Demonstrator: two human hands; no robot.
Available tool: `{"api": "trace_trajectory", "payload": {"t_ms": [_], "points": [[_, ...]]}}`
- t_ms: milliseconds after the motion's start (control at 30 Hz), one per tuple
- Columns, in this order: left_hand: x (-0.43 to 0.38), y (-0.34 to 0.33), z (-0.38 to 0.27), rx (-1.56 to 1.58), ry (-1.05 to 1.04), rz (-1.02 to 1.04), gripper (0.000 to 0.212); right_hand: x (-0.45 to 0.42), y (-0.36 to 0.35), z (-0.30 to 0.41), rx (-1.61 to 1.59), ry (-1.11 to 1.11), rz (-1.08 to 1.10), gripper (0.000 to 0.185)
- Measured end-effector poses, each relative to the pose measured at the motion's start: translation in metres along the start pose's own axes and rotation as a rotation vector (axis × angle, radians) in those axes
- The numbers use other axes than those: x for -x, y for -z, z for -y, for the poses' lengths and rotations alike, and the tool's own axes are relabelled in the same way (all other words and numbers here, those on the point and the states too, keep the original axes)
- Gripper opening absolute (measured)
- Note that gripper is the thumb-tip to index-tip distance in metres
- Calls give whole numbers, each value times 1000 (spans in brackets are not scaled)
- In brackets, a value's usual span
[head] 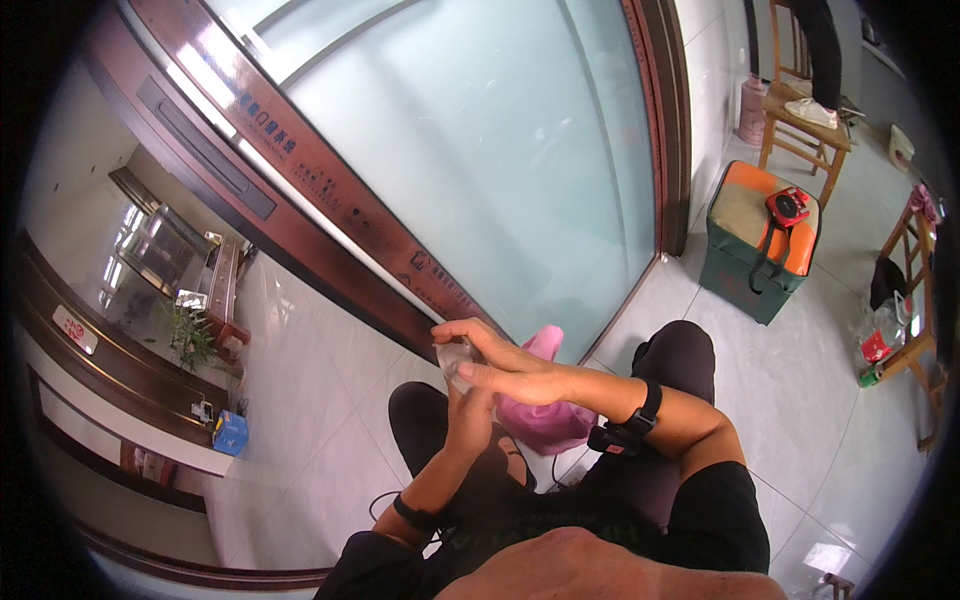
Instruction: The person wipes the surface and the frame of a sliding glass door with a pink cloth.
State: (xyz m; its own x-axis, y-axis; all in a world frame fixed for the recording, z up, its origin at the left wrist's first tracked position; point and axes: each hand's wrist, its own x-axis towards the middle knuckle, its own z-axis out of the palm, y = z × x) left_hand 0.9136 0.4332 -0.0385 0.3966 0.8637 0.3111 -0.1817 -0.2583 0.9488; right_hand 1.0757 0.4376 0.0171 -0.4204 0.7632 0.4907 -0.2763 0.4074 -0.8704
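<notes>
In front of my bent knees, both hands meet close to the brown frame (352,217) of a frosted-glass sliding door. A crumpled, translucent piece (454,363), perhaps plastic film, sits between the thumb and fingers of my right hand (514,373). From below, my left hand (472,424) rises against the same piece. Its fingers are mostly hidden behind the piece and the right hand, so its grip cannot be made out. A pink cloth (544,426) hangs just beyond and below my wrists, between the knees.
The frosted glass panel (480,157) stands ahead. To the right is a green-and-orange insulated box (750,277) with a red device (787,207) on top. Behind it, a person's shoe (811,112) rests on a wooden chair (806,139). A blue box (229,433) is at left.
</notes>
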Motion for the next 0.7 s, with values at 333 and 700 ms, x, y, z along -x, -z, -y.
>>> {"api": "trace_trajectory", "payload": {"t_ms": [333, 700], "points": [[7, 7, -55, 303, -73, -210, 58, 3, 6, -3, 452, 169, -11, 83], [-52, 93, -81, -118, -487, -671, 38, -19, 129, -1, 427, 278, -1312, 44]]}}
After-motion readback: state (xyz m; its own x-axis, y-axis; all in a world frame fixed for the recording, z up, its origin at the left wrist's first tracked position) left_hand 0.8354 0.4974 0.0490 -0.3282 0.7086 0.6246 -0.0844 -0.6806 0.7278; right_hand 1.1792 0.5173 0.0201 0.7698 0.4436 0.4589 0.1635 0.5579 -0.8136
